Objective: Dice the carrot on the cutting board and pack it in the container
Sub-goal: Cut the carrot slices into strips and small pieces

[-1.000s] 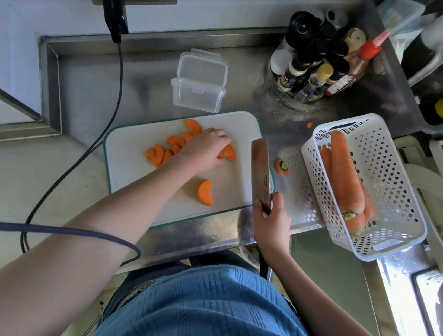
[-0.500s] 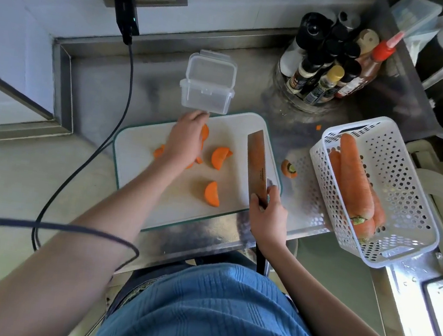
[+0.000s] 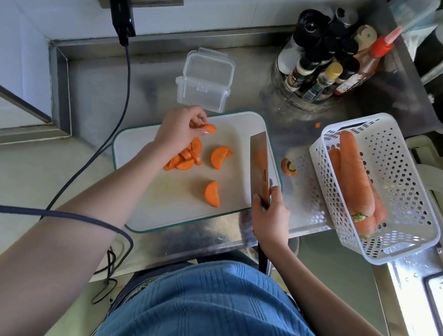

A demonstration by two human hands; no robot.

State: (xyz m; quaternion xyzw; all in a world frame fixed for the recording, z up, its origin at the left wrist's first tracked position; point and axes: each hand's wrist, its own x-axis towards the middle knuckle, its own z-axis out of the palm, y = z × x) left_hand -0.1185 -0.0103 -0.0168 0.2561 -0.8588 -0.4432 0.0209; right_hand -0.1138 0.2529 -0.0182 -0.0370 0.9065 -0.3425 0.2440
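Note:
A white cutting board [image 3: 152, 203] lies on the steel counter. Orange half-moon carrot slices sit on it: a small pile [image 3: 184, 158], a pair of slices [image 3: 219, 156] and a lone one [image 3: 212, 194]. My left hand [image 3: 178, 129] pinches one carrot slice [image 3: 210, 128] at the board's far edge, just in front of the clear plastic container [image 3: 204, 81], which stands open with its lid hinged back. My right hand [image 3: 270, 217] grips the handle of a cleaver [image 3: 258, 160], whose blade rests along the board's right side.
A white perforated basket [image 3: 409, 177] with whole carrots [image 3: 354, 173] stands on the right. A carrot end [image 3: 289, 167] lies between board and basket. Sauce bottles [image 3: 329, 60] cluster at the back. A black cable [image 3: 105, 134] runs from the wall socket down the left.
My left hand left the slice pile, moved toward the container and now pinches a single slice. The slices it covered lie exposed. The cleaver stayed at the board's right side.

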